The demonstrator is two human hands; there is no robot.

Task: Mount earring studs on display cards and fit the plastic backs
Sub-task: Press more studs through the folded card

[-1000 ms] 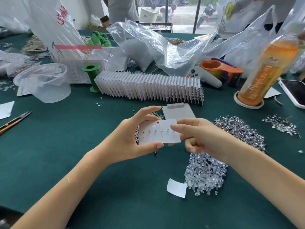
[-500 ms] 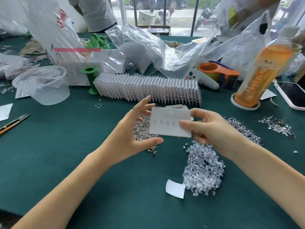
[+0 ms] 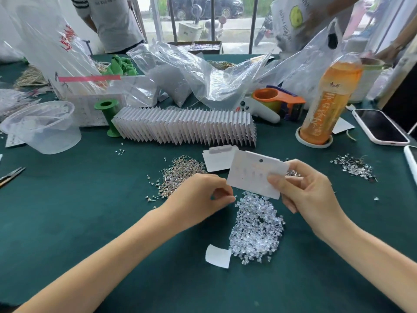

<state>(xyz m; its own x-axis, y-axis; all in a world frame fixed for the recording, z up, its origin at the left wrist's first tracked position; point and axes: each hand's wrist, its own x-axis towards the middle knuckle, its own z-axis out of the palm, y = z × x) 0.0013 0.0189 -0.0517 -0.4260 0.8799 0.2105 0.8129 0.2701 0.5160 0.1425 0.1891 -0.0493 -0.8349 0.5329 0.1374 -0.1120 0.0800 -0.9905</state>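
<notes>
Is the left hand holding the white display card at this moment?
No, only the right hand grips the white display card; the left hand is beside it.

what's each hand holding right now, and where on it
Right hand pinches the display card at its right edge. Left hand has fingertips pinched together; anything between them is too small to tell.

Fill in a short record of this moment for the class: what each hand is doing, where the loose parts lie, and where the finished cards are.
right hand: holds card above the table
left hand: fingertips pinched by the card's lower left corner; what they hold is too small to tell
studs: pile behind left hand
backs: clear pile under the card
finished cards: standing row behind
</notes>
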